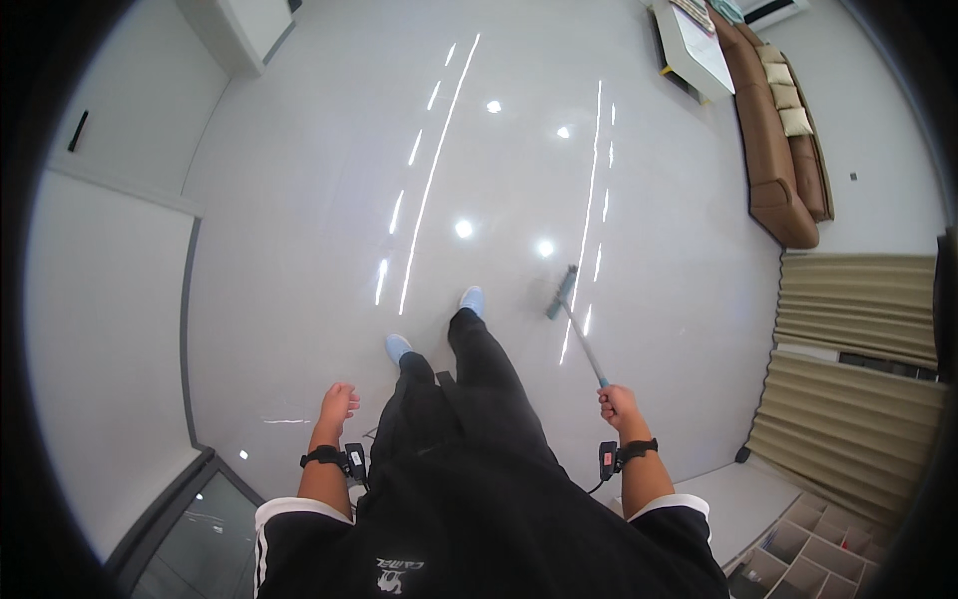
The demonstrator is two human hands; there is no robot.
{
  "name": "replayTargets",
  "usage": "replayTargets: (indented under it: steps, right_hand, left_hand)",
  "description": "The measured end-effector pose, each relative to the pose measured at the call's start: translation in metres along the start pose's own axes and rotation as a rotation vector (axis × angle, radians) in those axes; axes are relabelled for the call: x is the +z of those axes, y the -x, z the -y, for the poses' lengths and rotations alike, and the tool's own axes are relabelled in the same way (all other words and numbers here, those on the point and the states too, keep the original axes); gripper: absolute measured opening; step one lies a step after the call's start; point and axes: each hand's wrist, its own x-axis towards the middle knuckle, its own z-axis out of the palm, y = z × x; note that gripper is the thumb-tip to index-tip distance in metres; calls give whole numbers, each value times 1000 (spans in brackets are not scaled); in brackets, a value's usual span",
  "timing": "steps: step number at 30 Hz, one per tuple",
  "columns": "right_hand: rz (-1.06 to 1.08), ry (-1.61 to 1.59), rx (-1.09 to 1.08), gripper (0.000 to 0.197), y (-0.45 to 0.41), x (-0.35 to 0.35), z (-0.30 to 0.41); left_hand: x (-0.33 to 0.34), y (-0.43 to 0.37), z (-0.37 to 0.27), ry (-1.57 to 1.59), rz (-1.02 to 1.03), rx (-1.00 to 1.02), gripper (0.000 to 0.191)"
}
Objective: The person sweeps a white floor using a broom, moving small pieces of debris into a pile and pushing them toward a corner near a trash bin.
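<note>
My right hand (619,406) is closed around the upper end of a grey broom handle (585,346). The handle slants away from me, up and to the left in the picture. At its far end is a teal broom head (561,292) with dark bristles, close to the shiny floor (501,172). To the right of my feet lies the broom head. My left hand (340,404) hangs at my left side, fingers loosely bent and apart, with nothing visible in it.
A brown leather sofa (771,150) with pale cushions and a white low table (692,49) stand at the far right. Beige curtains (853,307) hang along the right. Near bottom right is a compartmented shelf (816,554). White walls (112,299) and a dark-framed glass door (202,531) are left.
</note>
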Motion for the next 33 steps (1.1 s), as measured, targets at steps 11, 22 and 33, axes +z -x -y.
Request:
replayTargets:
  steps: [11,22,33]
  right_hand:
    - [-158,61,53,11,-127,-25,47]
    - [363,484,-84,14,-110,64,152]
    - [103,251,36,27,-63,-49,219]
  left_hand:
    - [23,19,-64,-175,-128,-107,21]
    - [157,15,-227,-350,8,266,22]
    - [132,-39,-244,-191,-50,50,21]
